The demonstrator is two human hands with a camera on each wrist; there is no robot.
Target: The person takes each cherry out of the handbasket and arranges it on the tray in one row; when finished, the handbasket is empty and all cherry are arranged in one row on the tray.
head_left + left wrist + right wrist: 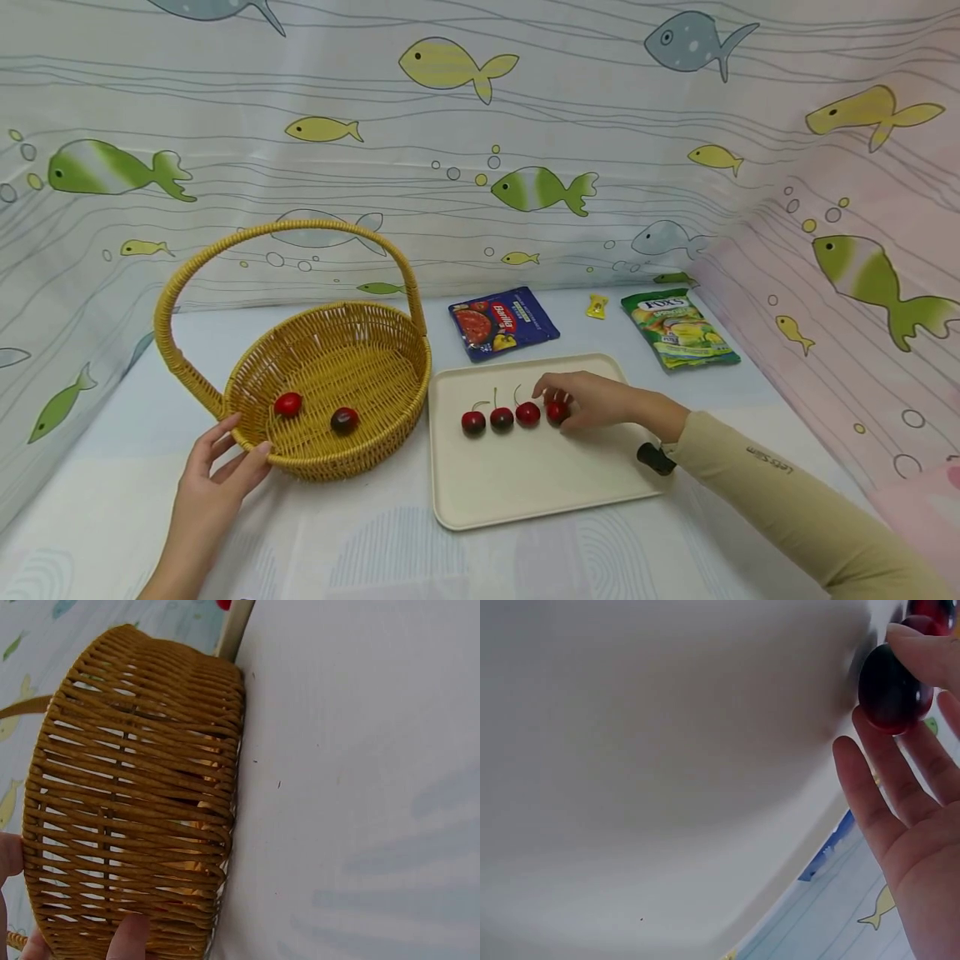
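Observation:
A round wicker basket [356, 460] with a tall arched handle stands on the left. My left hand [210, 475] holds its near left rim, with the thumb [129, 939] against the outer weave. Inside lie two dark red cherries, one at the left [288, 405] and one nearer the middle [344, 421]. Over the cream tray [540, 483], my right hand [598, 402] pinches a cherry [892, 690] between thumb and fingers. Left of that hand, three stemmed cherries sit in a row: an outer one [473, 422], a middle one [502, 418] and a closer one [527, 414].
Behind the tray lies a blue Barilla pouch [504, 322]. A small yellow wrapped sweet [597, 306] and a green Fox's bag [680, 329] are farther right. The tray's left edge is close beside the basket. A fish-patterned cloth [420, 183] hangs at the back.

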